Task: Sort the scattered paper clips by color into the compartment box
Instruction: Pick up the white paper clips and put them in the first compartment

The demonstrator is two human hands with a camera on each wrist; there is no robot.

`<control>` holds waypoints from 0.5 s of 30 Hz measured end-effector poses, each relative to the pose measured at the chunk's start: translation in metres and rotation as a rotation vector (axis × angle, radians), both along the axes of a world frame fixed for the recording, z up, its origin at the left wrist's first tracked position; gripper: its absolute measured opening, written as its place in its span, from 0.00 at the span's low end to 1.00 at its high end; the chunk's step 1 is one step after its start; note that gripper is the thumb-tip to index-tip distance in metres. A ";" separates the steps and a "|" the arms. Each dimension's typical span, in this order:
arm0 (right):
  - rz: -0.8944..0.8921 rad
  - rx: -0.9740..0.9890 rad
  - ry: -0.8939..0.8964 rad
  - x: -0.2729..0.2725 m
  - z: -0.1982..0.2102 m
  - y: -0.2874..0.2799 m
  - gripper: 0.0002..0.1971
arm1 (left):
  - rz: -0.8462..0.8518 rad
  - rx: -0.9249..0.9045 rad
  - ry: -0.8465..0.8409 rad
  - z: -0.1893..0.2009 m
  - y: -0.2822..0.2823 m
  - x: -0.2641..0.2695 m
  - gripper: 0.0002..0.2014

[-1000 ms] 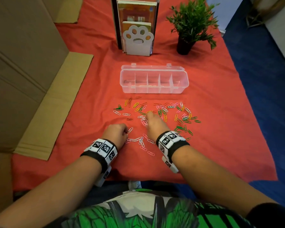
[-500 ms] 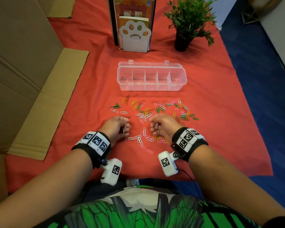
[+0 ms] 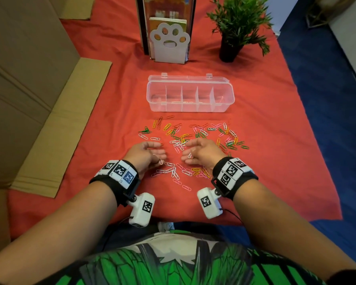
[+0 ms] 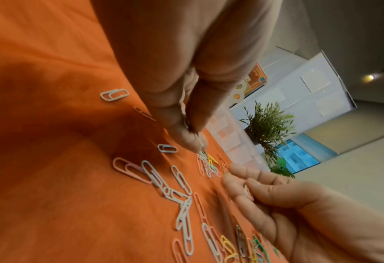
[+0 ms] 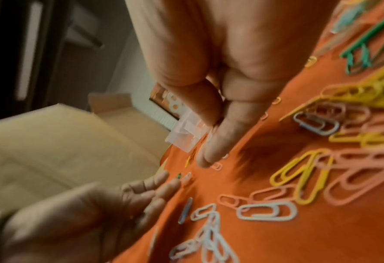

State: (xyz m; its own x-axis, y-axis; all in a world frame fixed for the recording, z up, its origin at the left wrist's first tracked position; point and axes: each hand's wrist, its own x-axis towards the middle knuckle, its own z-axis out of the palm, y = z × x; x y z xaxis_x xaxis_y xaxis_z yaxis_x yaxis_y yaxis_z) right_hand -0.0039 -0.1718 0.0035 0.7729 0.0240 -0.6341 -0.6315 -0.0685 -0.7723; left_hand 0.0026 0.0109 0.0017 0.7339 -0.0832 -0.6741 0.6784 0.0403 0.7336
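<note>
Paper clips (image 3: 201,132) in white, pink, yellow, green and orange lie scattered on the red cloth, in front of the clear compartment box (image 3: 190,108), whose lid is open. My left hand (image 3: 159,155) hovers just over the cloth with its palm turned inward and pinches a white clip (image 3: 160,161). My right hand (image 3: 188,154) faces it and pinches another white clip (image 3: 190,155), which the left wrist view shows between thumb and fingers (image 4: 246,193). More white and pink clips (image 3: 173,171) lie between and behind the hands. The right wrist view is blurred.
A large cardboard box (image 3: 29,89) and its flap (image 3: 66,124) border the cloth on the left. A white paw-shaped bookend (image 3: 170,44) with books and a potted plant (image 3: 234,27) stand behind the compartment box. Blue floor (image 3: 327,120) lies past the cloth's right edge.
Both hands were palm down on the clips; they have lifted and turned inward to face each other. The right hand has drawn back from the pile, and each hand holds a white clip.
</note>
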 end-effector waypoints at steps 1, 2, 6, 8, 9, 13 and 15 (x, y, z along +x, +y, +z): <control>0.025 -0.074 -0.030 0.001 0.000 -0.001 0.14 | -0.003 0.043 -0.017 0.000 -0.001 0.000 0.19; 0.054 -0.140 -0.060 0.001 0.000 -0.001 0.13 | -0.003 0.083 -0.033 -0.001 -0.002 0.001 0.17; 0.103 -0.278 -0.130 0.001 -0.003 -0.006 0.11 | -0.071 0.273 -0.125 -0.010 -0.001 0.003 0.13; 0.130 -0.389 -0.182 0.001 -0.001 -0.009 0.12 | -0.187 0.470 -0.208 -0.016 0.002 0.004 0.10; 0.152 -0.459 -0.204 0.002 -0.001 -0.011 0.13 | -0.244 0.551 -0.242 -0.018 0.004 0.004 0.09; 0.161 -0.467 -0.156 0.003 -0.004 -0.014 0.13 | -0.422 0.811 -0.387 -0.017 0.006 -0.001 0.06; 0.077 -0.366 -0.096 0.004 -0.004 -0.015 0.11 | -0.510 0.933 -0.479 -0.016 0.005 -0.004 0.07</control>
State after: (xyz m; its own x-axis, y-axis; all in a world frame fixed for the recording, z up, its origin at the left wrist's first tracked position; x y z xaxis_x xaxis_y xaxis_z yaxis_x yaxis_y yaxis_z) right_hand -0.0001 -0.1863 -0.0002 0.8337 -0.1305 -0.5366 -0.5402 -0.3949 -0.7432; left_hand -0.0012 0.0160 -0.0142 0.9543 -0.0603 -0.2927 0.1059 -0.8476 0.5200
